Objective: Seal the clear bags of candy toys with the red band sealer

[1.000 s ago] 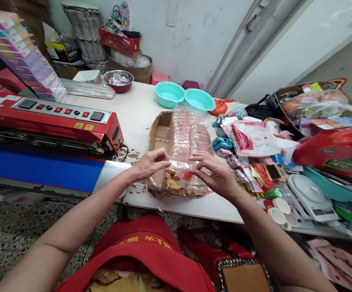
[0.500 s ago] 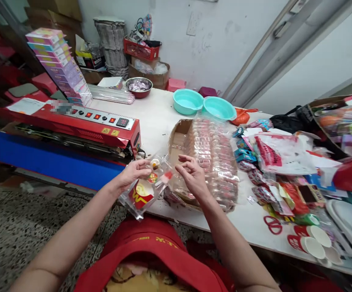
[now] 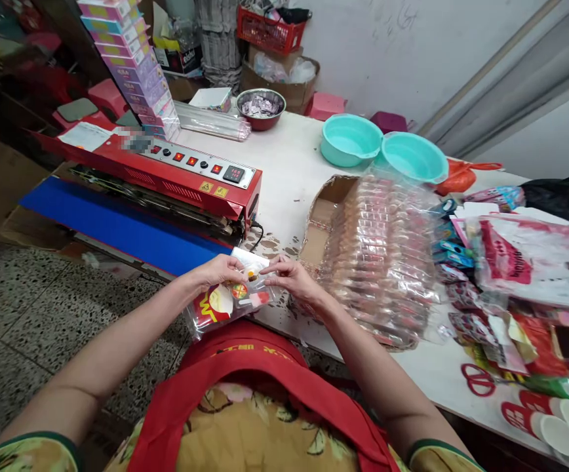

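Note:
A clear plastic bag point(image 3: 225, 321) is held up in front of my apron, between both hands. Inside it show a red and yellow piece point(image 3: 210, 305), a small round colourful piece point(image 3: 239, 291) and a piece shaped like an ice lolly point(image 3: 257, 300). My left hand point(image 3: 218, 270) pinches the bag's upper left part. At the upper right, my right hand point(image 3: 292, 278) has thumb and fingers closed on the bag's edge. A white strip point(image 3: 250, 257) shows at the bag's top. Just right of my hands stands an open carton point(image 3: 316, 226) with rows of filled clear bags point(image 3: 383, 255).
A red sealing machine point(image 3: 191, 178) with a blue belt point(image 3: 132, 226) stands at left. Behind are a stack of boxes point(image 3: 139, 78), a metal bowl point(image 3: 261, 108) and turquoise basins point(image 3: 351, 141). At right lie red scissors point(image 3: 478, 380), paper cups point(image 3: 557, 432) and assorted packets.
My right hand has come left and closed on the bag, where before it was apart from it. The bag is turned more sideways, and a white strip now shows. My view has shifted left and down.

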A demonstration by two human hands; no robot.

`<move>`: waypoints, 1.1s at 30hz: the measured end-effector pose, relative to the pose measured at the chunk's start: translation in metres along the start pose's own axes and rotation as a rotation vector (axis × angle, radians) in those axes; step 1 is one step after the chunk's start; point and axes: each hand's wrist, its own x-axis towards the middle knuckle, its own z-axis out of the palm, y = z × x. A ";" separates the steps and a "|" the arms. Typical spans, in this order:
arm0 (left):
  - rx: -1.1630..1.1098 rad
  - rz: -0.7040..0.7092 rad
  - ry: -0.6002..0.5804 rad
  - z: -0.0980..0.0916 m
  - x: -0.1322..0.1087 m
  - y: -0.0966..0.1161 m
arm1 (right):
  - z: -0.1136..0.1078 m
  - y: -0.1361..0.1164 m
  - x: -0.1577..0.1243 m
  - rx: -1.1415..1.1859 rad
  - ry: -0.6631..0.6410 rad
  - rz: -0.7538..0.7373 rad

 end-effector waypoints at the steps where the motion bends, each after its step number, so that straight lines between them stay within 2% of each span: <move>1: 0.005 0.002 0.005 -0.002 0.002 -0.002 | 0.004 0.003 0.002 -0.008 0.013 0.005; 5: 0.009 0.007 0.015 -0.005 0.011 -0.007 | 0.015 0.011 0.009 -0.032 0.062 -0.019; 8: 0.008 0.005 0.003 -0.006 0.016 -0.009 | 0.013 0.010 0.013 -0.045 0.073 -0.043; 11: -0.003 0.007 -0.038 -0.008 0.018 -0.010 | 0.002 0.001 0.013 -0.098 -0.046 -0.026; 14: -0.030 0.000 -0.034 -0.012 0.018 -0.009 | -0.006 -0.009 0.012 -0.258 -0.184 -0.044; 16: -0.033 -0.006 -0.019 -0.016 0.019 -0.009 | -0.004 -0.010 0.012 -0.353 -0.195 -0.081; 19: -0.044 0.000 -0.024 -0.023 0.018 -0.010 | 0.008 -0.006 0.012 -0.360 -0.058 -0.095; 23: -0.069 0.025 -0.060 -0.034 0.015 -0.011 | 0.022 0.001 0.013 -0.186 0.164 -0.014; 29: -0.186 0.060 -0.032 -0.045 0.011 -0.016 | 0.031 -0.001 0.008 0.012 0.267 0.138; 33: -0.221 0.081 -0.058 -0.043 0.014 -0.020 | 0.040 0.005 0.015 0.268 0.385 0.248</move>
